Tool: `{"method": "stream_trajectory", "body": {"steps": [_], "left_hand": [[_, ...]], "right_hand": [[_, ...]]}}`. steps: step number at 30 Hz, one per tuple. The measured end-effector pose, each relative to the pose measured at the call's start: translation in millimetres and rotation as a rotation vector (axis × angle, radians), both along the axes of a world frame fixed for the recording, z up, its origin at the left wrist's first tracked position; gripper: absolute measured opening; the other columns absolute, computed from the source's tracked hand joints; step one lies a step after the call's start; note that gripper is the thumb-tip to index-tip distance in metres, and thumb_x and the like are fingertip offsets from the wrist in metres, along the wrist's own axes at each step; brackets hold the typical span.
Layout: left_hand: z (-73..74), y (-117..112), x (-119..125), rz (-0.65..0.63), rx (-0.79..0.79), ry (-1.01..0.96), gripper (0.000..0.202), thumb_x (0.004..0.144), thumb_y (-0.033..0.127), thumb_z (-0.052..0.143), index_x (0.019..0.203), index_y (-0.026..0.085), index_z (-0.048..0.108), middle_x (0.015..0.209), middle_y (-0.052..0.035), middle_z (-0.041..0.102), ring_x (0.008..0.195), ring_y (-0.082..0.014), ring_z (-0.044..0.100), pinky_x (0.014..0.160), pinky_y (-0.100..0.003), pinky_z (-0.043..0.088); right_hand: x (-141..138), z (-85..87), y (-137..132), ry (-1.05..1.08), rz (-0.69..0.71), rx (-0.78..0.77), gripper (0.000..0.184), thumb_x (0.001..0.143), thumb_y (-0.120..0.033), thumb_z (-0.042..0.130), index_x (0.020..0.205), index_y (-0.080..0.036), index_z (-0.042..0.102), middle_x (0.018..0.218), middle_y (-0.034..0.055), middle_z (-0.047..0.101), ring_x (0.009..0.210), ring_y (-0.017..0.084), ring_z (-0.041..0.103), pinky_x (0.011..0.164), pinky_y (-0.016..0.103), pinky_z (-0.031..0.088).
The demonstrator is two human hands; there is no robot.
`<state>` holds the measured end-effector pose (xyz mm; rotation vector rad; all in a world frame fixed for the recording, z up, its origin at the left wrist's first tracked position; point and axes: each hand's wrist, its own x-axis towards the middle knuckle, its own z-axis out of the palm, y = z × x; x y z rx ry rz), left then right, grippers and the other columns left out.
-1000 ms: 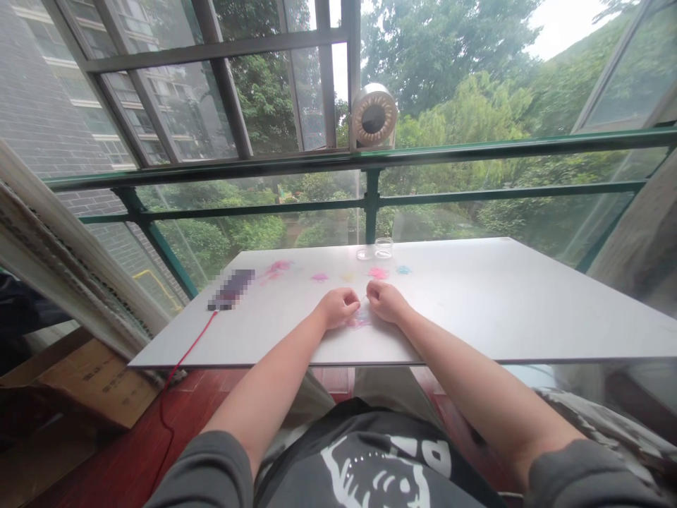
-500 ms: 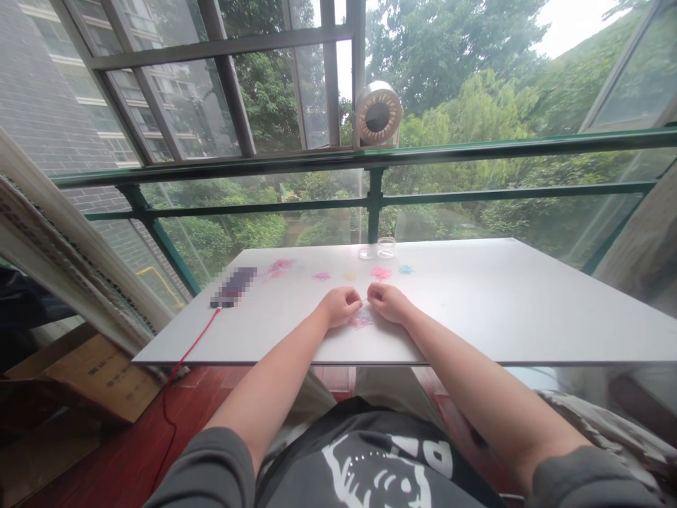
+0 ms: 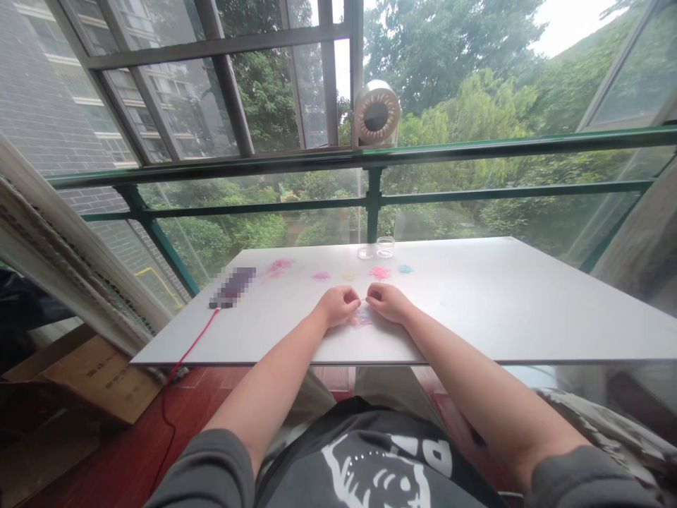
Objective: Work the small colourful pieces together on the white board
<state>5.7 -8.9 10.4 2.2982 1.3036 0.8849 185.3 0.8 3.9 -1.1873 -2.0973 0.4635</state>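
Left hand (image 3: 338,305) and right hand (image 3: 388,302) meeting fingertip to fingertip near the surface's (image 3: 529,303) front edge, both grips pinching narrow on something too small to tell, pink pile (image 3: 360,319) lying just beneath, small jars (image 3: 385,246) sitting at the far edge.

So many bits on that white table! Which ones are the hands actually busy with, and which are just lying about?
In use:
- left hand and right hand, fingertips pinched together over something too small to tell
- pinkish heap under the hands

Lying about:
- coloured heaps further back on the table
- two clear little dishes
- dark flat object with red cable
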Motion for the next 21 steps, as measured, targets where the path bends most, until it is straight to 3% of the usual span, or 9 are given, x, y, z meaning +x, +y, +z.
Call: {"method": "stream_trajectory", "body": {"steps": [13,21], "left_hand": [[-1.3,5.0,-4.8,0.159,0.008,-0.037,0.016,0.068,0.029,0.051,0.071,0.016,0.061,0.070,-0.0014,0.063,0.066,-0.0131,0.055,0.062,-0.024,0.043],[-3.0,7.4,-6.1,0.194,-0.011,-0.031,0.013,0.066,0.026,0.050,0.068,0.016,0.059,0.065,-0.0001,0.061,0.061,-0.0121,0.053,0.059,-0.023,0.042]], "right_hand": [[0.4,0.0,0.2,-0.020,-0.024,0.002,0.008,0.068,-0.024,0.048,0.064,-0.018,0.052,0.057,-0.0029,0.050,0.054,0.010,0.042,0.054,0.021,0.031],[0.2,1.9,-0.6,-0.035,-0.033,-0.006,0.008,0.068,-0.024,0.049,0.064,-0.018,0.052,0.059,-0.0023,0.052,0.055,0.010,0.043,0.055,0.022,0.031]]}}
